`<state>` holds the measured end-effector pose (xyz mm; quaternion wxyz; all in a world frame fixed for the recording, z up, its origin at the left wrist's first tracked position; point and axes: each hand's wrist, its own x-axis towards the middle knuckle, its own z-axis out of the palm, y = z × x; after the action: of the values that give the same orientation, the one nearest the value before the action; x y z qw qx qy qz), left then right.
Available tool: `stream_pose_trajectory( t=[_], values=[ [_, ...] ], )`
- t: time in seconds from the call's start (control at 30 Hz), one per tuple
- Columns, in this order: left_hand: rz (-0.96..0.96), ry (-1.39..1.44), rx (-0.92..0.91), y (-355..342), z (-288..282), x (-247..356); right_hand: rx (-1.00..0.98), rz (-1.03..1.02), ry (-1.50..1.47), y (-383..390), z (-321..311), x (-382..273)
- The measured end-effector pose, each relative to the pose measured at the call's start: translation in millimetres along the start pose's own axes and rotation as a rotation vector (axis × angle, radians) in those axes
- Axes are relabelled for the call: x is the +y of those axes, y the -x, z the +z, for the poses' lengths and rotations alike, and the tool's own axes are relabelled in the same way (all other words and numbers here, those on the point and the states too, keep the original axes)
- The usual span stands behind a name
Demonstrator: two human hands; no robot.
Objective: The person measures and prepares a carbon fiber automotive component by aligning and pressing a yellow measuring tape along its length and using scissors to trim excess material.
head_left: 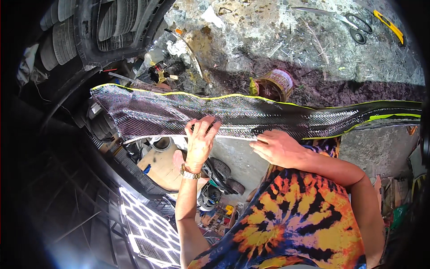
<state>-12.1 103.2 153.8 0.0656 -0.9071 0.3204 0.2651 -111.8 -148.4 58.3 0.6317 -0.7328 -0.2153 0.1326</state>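
A long strip of black, glossy woven carbon-fibre cloth [165, 107] stretches across the view, widest at its left end. Bright yellow edging follows its far side, and a pale line runs along part of the near side. My left hand [202, 136], with a metal watch on the wrist, has its bent fingers closed over the near edge. Further right, my right hand [280, 147] is closed at the same edge, fingers curled and partly out of sight. Folds run lengthwise through the cloth, and its right end narrows toward the rim of the view.
Behind the strip is a stained work surface [251, 40] with scissors [342, 20], a yellow-handled cutter [389, 28] and a round tub [277, 85]. Tyres [65, 40] are stacked at the far left. A lit hexagon-pattern panel [145, 231] and clutter sit lower left.
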Motion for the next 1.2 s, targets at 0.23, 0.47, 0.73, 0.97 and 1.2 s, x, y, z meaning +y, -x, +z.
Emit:
stream_pose_trajectory(
  t=[0.23, 0.47, 0.73, 0.97, 1.2],
  values=[
    [0.033, -0.052, -0.01, 1, 0, 2, -0.014, 0.01, -0.006, 2, 0, 1],
    [-0.086, -0.068, 0.127, 5, -2, 7, 0.053, 0.01, -0.001, -7, -4, -2],
    [0.042, -0.086, 0.044, 2, 8, 10, 0.069, 0.008, -0.024, -22, -3, -7],
    [0.069, -0.234, 0.036, 17, 8, 14, 0.15, -0.013, -0.026, -30, -1, -10],
    [0.044, -0.364, 0.029, 14, -26, -16, 0.028, -0.041, 0.052, -45, 37, -12]
  ],
)
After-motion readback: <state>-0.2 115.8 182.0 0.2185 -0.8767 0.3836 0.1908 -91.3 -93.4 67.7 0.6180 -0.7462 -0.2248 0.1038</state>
